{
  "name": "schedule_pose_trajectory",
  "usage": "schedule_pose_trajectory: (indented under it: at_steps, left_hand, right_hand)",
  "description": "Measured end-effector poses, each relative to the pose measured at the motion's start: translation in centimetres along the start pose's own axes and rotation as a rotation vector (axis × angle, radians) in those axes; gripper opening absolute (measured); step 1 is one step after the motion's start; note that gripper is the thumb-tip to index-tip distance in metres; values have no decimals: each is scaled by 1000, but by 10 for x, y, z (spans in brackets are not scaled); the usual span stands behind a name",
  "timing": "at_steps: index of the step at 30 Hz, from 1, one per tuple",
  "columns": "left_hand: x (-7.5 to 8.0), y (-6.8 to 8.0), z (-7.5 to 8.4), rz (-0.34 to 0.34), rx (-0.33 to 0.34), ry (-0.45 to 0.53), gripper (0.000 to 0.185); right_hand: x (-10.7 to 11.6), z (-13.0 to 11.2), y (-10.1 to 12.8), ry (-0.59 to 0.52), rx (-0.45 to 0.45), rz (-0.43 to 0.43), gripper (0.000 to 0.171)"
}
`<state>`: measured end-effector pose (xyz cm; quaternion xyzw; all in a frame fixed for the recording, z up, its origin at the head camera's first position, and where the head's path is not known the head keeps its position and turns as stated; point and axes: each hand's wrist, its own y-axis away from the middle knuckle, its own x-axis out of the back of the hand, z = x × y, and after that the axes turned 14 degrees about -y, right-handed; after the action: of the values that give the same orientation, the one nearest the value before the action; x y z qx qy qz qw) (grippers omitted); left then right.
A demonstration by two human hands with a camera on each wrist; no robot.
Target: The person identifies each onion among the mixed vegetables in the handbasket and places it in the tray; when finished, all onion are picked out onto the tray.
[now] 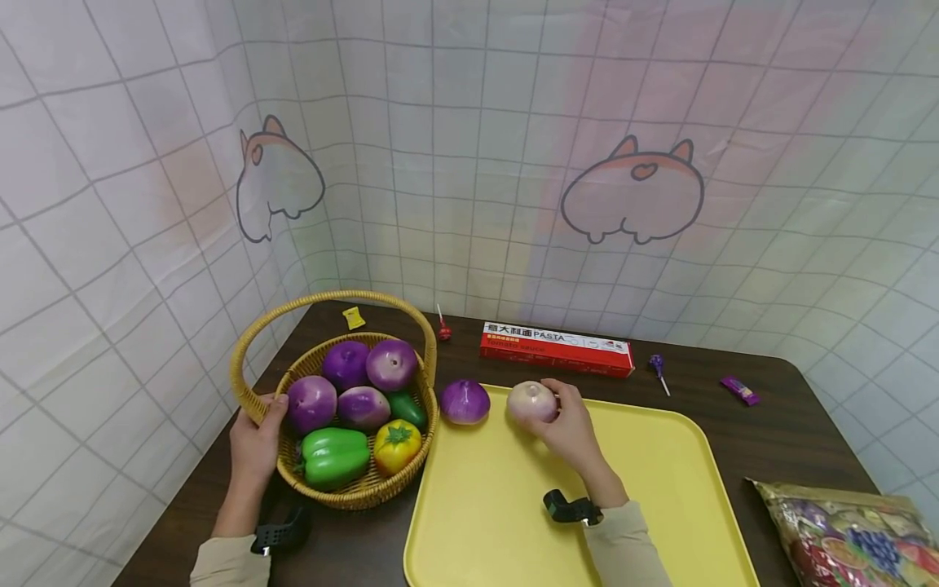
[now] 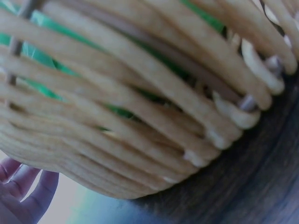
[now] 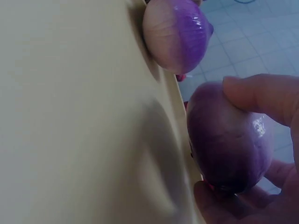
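My right hand [image 1: 561,420] grips a pale purple onion [image 1: 531,401] at the far edge of the yellow tray [image 1: 660,489]; in the right wrist view the onion [image 3: 229,140] sits between thumb and fingers. A second purple onion [image 1: 465,401] lies at the tray's far left corner, also seen as the onion [image 3: 177,35] on the rim. My left hand [image 1: 257,428] holds the rim of a wicker basket [image 1: 359,489] near its handle. The basket holds several purple onions, a green pepper [image 1: 333,456], a yellow pepper [image 1: 397,444] and a dark green vegetable. The left wrist view shows the basket weave [image 2: 140,116].
A red pasta box [image 1: 557,349] lies behind the tray. Two lollipops [image 1: 443,328] [image 1: 657,367], a yellow sweet [image 1: 354,317] and a purple sweet [image 1: 739,390] lie on the dark table. A printed snack bag [image 1: 851,538] sits at the right front. Tiled cloth walls enclose the back and left.
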<state>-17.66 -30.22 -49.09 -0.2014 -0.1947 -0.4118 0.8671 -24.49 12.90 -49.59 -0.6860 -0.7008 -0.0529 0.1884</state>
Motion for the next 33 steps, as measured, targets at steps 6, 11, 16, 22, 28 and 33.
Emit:
schedule_pose_trajectory:
  at_steps: [6,11,16,22,28,33]
  left_hand:
    - [1,0,-1,-10,2,-4,39]
    - [0,0,-1,-2,-3,-6,40]
    - [0,0,0,4,-10,-3,40]
    - [0,-1,-1,2,-9,-5,39]
    - [0,-1,-2,8,-17,-14,38]
    - [0,-1,-2,6,-14,-18,38]
  right_hand:
    - [-1,0,2,-4,0,-26,68]
    - [-2,1,2,5,-6,-41,64]
    - [-4,1,3,-8,-17,-92,64]
    - [-6,0,5,-10,-36,-112,67]
    - [-8,0,5,-23,-12,-126,69]
    - [-9,1,4,-22,-1,-129,70]
